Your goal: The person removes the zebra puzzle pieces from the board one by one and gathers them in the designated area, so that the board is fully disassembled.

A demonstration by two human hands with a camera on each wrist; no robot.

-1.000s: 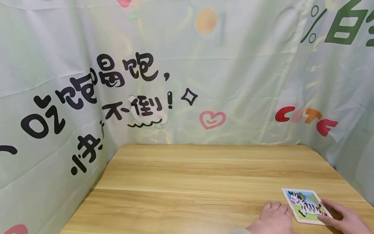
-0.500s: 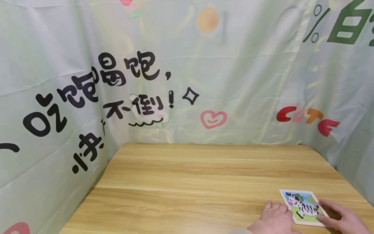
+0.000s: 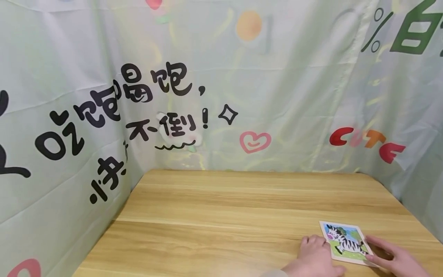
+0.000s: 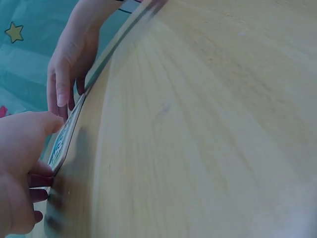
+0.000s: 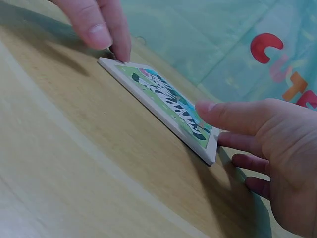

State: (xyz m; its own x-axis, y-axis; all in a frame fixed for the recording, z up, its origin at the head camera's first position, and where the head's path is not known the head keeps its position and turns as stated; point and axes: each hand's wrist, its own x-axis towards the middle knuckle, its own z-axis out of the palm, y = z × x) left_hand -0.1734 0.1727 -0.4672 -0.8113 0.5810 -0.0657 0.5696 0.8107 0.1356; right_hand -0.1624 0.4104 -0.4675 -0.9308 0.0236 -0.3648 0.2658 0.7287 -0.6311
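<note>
1. Zebra card [image 3: 346,244] lies on the wood table [image 3: 214,223], lower right of the head frame, picture up, white border, between 2 hands.
2. Right hand [image 3: 398,259]: grips the card's right edge, thumb over the face, fingers at the edge.
3. Left hand [image 3: 313,256]: at the card's left edge, fingers bent; touching or pinching, can't tell.
4. Head view gives the whole zebra; the left hand covers a bit of the card's left edge.
5. Right wrist view, centre: the card's thickness and a dark shadow along its near side; 1 left fingertip meets the upper left corner.
6. Left wrist view: card nearly edge-on at left, zebra unreadable, partly blocked by the left hand; right hand upper left. Yellow star [image 4: 14,32] shows at far upper left.
7. Around: printed cloth [image 3: 294,96] behind the table, black characters [image 3: 176,125] left of centre, pink heart [image 3: 255,151] centre, "CUTE" lettering [image 3: 372,138] at right.
</note>
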